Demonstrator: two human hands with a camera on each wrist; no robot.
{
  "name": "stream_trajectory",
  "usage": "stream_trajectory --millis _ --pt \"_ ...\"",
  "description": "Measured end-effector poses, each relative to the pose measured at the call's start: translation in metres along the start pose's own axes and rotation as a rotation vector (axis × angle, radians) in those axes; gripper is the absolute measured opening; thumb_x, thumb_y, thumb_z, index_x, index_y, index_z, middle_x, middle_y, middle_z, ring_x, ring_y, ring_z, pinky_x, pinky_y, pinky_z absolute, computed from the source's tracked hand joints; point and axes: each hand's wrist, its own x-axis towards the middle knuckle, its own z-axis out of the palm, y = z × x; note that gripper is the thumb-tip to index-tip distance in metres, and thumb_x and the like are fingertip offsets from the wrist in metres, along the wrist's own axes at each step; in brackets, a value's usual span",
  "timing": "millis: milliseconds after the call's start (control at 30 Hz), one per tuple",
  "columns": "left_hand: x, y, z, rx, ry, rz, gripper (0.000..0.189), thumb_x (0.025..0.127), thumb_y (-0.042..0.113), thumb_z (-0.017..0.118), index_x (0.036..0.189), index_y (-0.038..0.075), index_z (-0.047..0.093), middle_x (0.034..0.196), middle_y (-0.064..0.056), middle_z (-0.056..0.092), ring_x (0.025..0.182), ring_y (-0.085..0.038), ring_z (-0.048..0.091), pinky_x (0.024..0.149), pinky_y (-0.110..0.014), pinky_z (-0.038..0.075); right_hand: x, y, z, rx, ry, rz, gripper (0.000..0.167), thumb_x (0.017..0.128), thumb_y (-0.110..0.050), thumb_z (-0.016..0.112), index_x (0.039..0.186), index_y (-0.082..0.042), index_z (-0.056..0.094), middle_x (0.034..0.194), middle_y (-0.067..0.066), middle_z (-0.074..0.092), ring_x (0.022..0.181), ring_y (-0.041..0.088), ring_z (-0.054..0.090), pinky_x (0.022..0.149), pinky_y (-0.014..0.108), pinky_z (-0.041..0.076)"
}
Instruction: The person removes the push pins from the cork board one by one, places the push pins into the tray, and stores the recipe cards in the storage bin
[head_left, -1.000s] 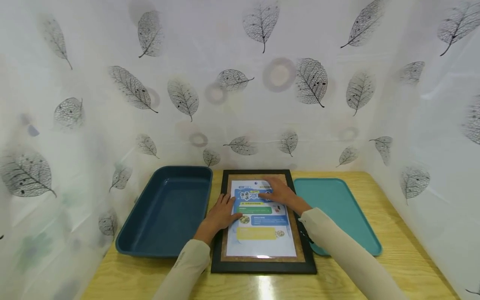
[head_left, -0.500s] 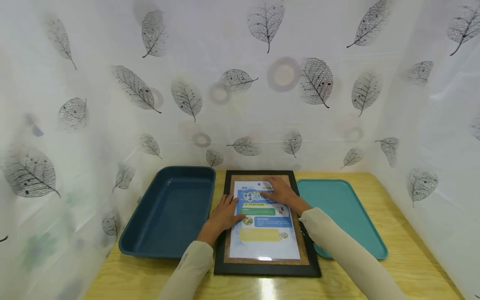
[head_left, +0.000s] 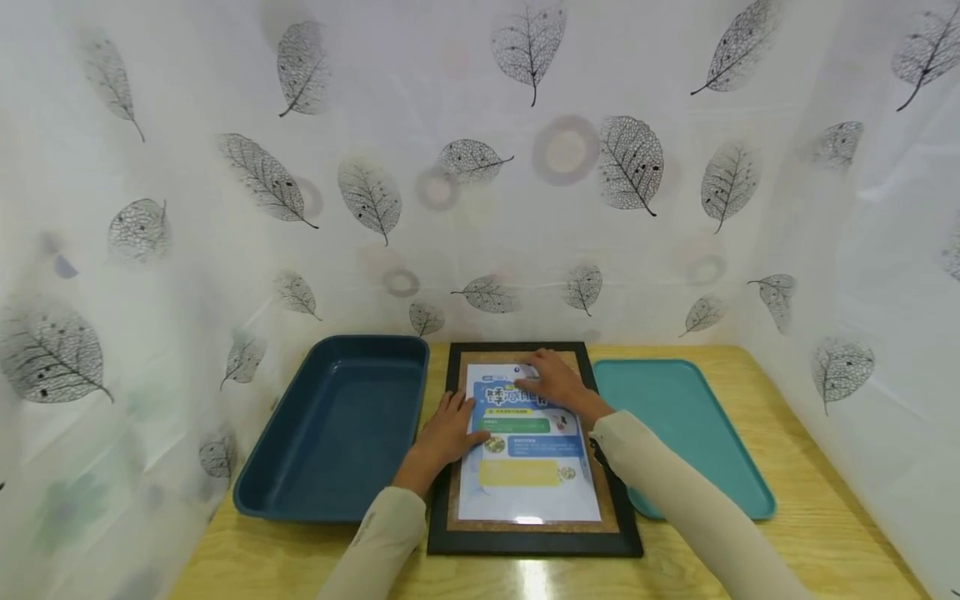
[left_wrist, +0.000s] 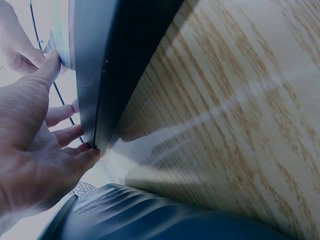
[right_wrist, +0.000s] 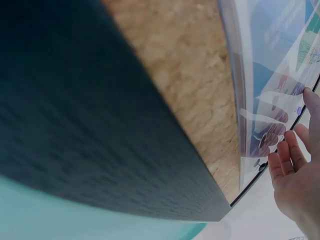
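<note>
A black-framed cork board [head_left: 533, 527] lies flat on the table with a glossy printed poster [head_left: 525, 500] on its cork. My left hand [head_left: 442, 433] rests at the poster's left side, its fingers spread over the board's left edge and its thumb on the print. In the left wrist view several fingertips meet the black frame [left_wrist: 107, 65]. My right hand [head_left: 557, 381] is over the poster's upper right part, thumb and fingers apart. The right wrist view shows those fingers [right_wrist: 285, 155] close to the shiny sheet, by a small dark pin-like thing [right_wrist: 262, 166].
Left of the board stands a deep dark blue tray [head_left: 258, 500]. A flat teal tray [head_left: 693, 433] lies to the right, partly behind my right sleeve. The wooden table [head_left: 795, 533] ends at a leaf-printed curtain [head_left: 480, 225] at the back and sides.
My right hand has moved slightly toward the poster's top edge, uncovering a little more of the printed title. My left hand and the board stay in place; the head view has shifted a little.
</note>
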Motion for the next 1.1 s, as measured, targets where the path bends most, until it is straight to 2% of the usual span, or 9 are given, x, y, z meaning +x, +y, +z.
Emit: stream_trajectory --millis 300,533,800,1100 --pt "-0.003 0.0 -0.002 -0.029 0.016 0.009 0.08 0.096 0.049 0.072 0.158 0.007 0.043 0.169 -0.017 0.027 0.157 -0.04 0.018 0.123 -0.056 0.028 0.006 -0.007 -0.007 0.02 -0.02 -0.032 0.048 0.098 -0.036 0.074 0.134 -0.005 0.069 0.127 0.015 0.064 0.114 0.031 0.061 0.101 0.05 0.051" --pt "-0.001 -0.001 0.0 -0.059 0.028 0.002 0.081 0.095 0.049 0.074 0.158 0.008 0.044 0.169 -0.016 0.028 0.158 -0.039 0.018 0.123 -0.056 0.028 0.012 -0.009 -0.007 0.045 -0.029 -0.004 0.04 0.097 -0.033 0.076 0.128 -0.007 0.073 0.118 0.009 0.067 0.106 0.024 0.064 0.096 0.045 0.053" --pt "0.0 -0.001 0.001 -0.063 0.029 -0.01 0.081 0.094 0.048 0.075 0.157 0.008 0.045 0.168 -0.015 0.03 0.158 -0.038 0.018 0.123 -0.055 0.029 0.018 -0.009 -0.002 0.11 0.004 0.025 0.029 0.095 -0.026 0.079 0.117 -0.008 0.078 0.105 0.006 0.071 0.096 0.021 0.067 0.088 0.042 0.056" --pt "-0.001 0.001 0.001 -0.067 0.031 -0.008 0.08 0.095 0.049 0.074 0.157 0.009 0.045 0.169 -0.015 0.029 0.158 -0.038 0.017 0.123 -0.056 0.028 0.02 -0.006 0.001 0.165 0.03 0.101 0.024 0.093 -0.023 0.08 0.113 -0.009 0.08 0.097 0.003 0.07 0.092 0.019 0.065 0.087 0.041 0.054"
